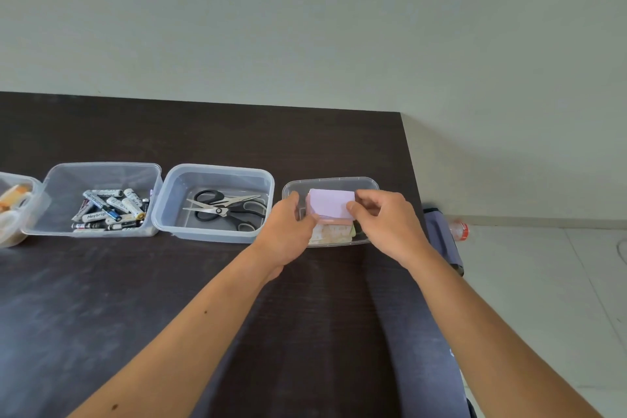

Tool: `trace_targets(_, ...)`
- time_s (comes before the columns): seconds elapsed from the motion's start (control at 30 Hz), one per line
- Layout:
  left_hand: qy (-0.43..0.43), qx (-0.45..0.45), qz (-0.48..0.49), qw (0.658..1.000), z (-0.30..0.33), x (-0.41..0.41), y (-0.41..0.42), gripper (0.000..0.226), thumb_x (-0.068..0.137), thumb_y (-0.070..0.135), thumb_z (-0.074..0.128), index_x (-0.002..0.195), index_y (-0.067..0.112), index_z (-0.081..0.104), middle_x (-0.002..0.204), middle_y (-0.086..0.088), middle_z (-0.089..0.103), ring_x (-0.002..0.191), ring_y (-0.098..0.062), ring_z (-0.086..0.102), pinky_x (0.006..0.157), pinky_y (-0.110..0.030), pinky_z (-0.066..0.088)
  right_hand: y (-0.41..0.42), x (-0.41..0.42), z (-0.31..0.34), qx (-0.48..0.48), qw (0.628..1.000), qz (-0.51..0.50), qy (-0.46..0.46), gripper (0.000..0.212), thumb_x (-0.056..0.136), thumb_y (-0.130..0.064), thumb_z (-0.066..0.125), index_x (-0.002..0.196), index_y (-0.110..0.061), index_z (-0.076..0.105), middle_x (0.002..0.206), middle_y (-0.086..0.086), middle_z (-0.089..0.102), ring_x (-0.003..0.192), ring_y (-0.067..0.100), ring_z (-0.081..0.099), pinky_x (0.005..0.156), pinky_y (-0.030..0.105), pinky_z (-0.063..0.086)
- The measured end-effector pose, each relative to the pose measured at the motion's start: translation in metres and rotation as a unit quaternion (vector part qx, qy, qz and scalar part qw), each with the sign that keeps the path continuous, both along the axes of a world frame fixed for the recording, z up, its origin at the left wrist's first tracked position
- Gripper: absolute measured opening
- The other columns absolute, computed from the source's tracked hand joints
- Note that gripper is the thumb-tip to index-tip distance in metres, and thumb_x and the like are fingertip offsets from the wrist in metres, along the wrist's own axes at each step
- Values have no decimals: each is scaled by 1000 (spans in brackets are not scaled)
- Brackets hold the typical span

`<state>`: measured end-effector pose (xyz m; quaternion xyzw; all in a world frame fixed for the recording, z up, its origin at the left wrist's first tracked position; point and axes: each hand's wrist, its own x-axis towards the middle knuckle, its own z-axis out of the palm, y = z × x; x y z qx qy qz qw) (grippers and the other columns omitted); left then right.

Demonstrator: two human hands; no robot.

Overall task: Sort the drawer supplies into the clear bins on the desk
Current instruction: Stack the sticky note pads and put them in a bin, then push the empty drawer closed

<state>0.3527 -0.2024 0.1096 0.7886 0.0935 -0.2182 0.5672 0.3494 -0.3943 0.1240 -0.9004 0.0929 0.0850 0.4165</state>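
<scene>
Your left hand (288, 231) and right hand (386, 224) both pinch a square pink pad (330, 204) over the clear bin (332, 181).

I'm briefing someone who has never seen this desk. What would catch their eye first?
Both hands, the left hand and the right hand, hold a pink pad over the rightmost bin, which already holds paper pads. Left of it, a bin holds two scissors, and the next bin a heap of batteries.
</scene>
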Motion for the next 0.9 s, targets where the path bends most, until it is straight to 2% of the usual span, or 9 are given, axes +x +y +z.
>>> trace_targets(0.07,-4,-37,23,999,9,-6,1,8,106,16,60,115,17,58,109,14,68,107,-1,64,81,-16,56,-1,-4,2,7,1000,-19,-12,38,101,-28,70,137,-17,70,125,-4,76,101,3,65,85,12,47)
trace_targets(0.13,-11,-59,20,998,20,-15,3,30,106,4,58,123,29,55,106,31,55,111,10,54,72,0,48,-1,-9,5,10,999,-28,-23,38,100,-28,71,136,-17,71,128,-6,74,96,-3,64,78,2,42)
trace_targets(0.17,-23,-67,22,997,19,-19,6,38,105,2,58,131,29,56,110,33,52,120,7,51,77,1,47,-1,-12,6,12,999,-30,-27,37,100,-28,71,135,-17,71,129,-7,74,93,-8,64,77,0,41)
trace_targets(0.27,-60,-83,45,994,26,-33,12,43,103,4,62,142,21,57,134,12,56,135,-8,48,108,-19,39,-2,-25,13,19,999,-28,-38,36,99,-26,72,135,-18,71,130,-9,73,91,-14,61,78,0,42)
trace_targets(0.37,-88,-96,74,989,29,-49,21,29,102,5,64,120,28,64,121,2,57,118,-9,54,108,-29,41,-3,-42,22,35,997,-29,-55,36,98,-23,73,134,-18,71,129,-10,73,103,-4,67,82,-2,46)
trace_targets(0.43,-95,-105,92,986,34,-63,28,42,102,10,66,143,17,59,141,6,61,131,-6,56,116,-30,43,-3,-59,28,53,996,-30,-65,35,97,-21,73,132,-20,72,128,-12,73,110,-2,68,92,3,49)
trace_targets(0.53,-108,-116,115,981,36,-90,40,47,100,12,70,146,17,59,142,3,67,132,-9,62,119,-41,46,-3,-91,34,84,993,-32,-76,32,97,-19,74,129,-21,72,125,-13,73,113,-4,69,97,7,51)
trace_targets(0.73,-122,-152,87,977,28,-167,66,44,96,1,70,139,11,64,132,-3,74,126,-13,69,112,-34,52,-1,-164,37,125,988,-33,-85,28,95,-16,77,123,-22,75,116,-12,77,107,-8,71,90,5,51)
trace_targets(0.9,-109,-179,61,976,2,-248,89,44,93,-2,71,136,5,64,131,-8,75,126,-20,70,109,-28,52,9,-242,20,135,988,-14,-72,30,92,-19,81,121,-26,75,116,-11,78,111,-3,72,98,14,54)
